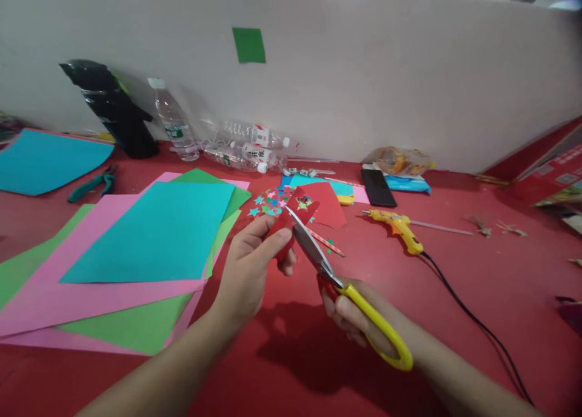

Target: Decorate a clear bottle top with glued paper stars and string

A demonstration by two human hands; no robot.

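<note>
Between the thumb and fingers of my left hand (252,259) is a small piece of red paper (282,228). My right hand (352,314) grips scissors (318,253) with a yellow handle, their metal blades pointing up and left at the paper. Whether the blades have paper between them I cannot tell. Just behind the hands lie a larger red paper sheet (325,203) and a pile of coloured star cutouts (268,202). A patterned pencil (328,243) rests on the table beyond the scissors.
Coloured sheets (159,235) overlap at left, near teal-handled pliers (95,183). A black bottle (111,108) and clear plastic bottles (175,123) stand or lie along the wall. To the right are a phone (379,187) and a yellow glue gun (398,227) with a trailing cord.
</note>
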